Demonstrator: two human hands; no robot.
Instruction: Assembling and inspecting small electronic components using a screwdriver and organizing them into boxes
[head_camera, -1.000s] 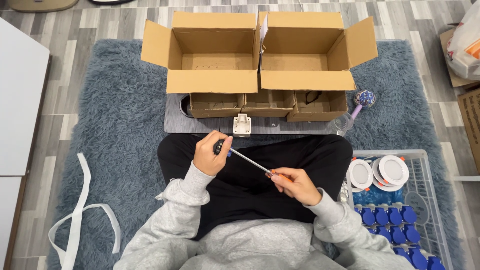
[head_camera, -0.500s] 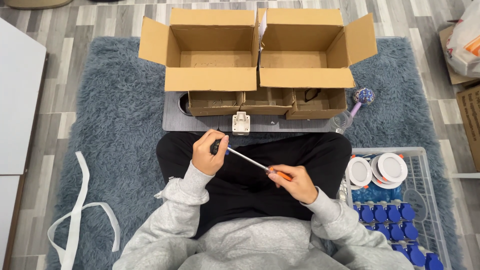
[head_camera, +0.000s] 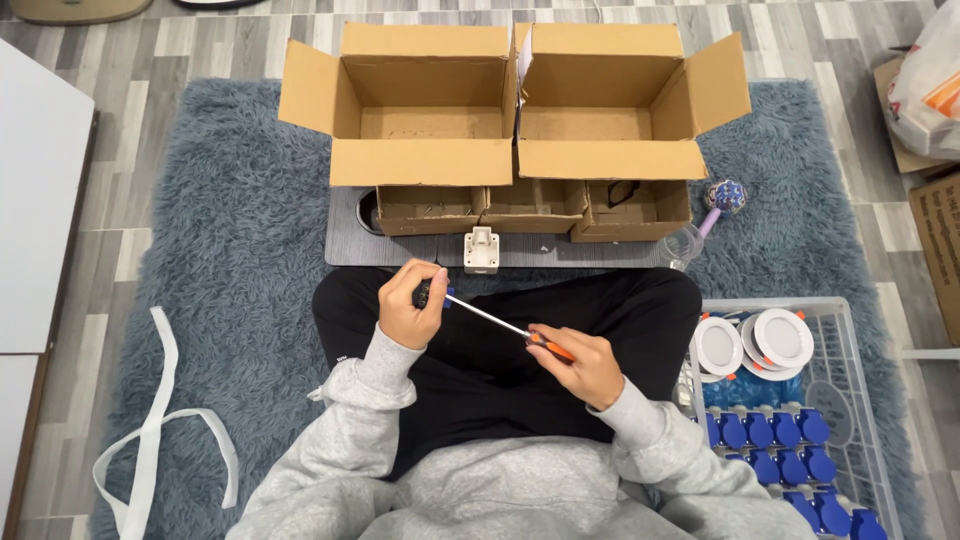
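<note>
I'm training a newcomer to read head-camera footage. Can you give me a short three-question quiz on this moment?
1. True or false: the right hand grips the orange handle of the screwdriver.
2. What does the left hand hold? A) a white strap B) a small dark part at the screwdriver's tip C) a cardboard flap
3. Fill in: the wire basket with white round discs and blue parts sits on the person's ____ side.

Key: 1 true; 2 B; 3 right.

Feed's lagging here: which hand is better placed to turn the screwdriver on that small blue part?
Probably the right hand: it grips the screwdriver's orange handle, while the left hand pinches the small blue part at the shaft's tip.
</note>
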